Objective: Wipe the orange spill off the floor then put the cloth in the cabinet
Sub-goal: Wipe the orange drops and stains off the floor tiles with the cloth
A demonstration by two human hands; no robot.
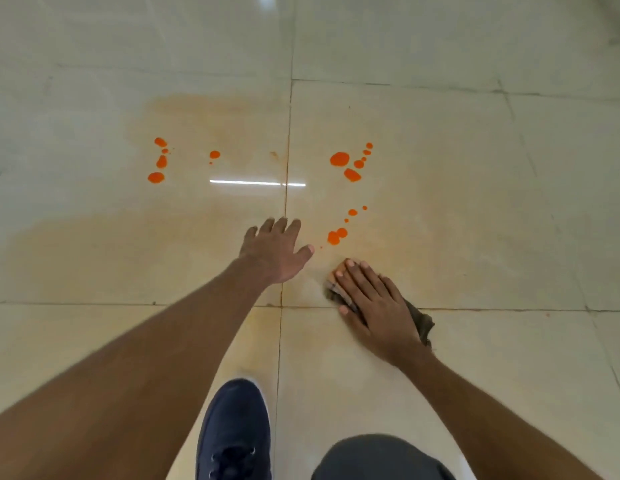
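On a glossy tiled floor (474, 202), the right hand (377, 313) presses flat on a dark cloth (421, 322), fingers spread; the left hand (273, 252) rests open just beside it. Orange spill (339, 159) droplets dot the tiles beyond both hands.

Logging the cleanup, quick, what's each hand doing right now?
Left hand: open, fingers spread, holding nothing, beside the orange drops.
Right hand: open and flat, pressing the cloth onto the floor.
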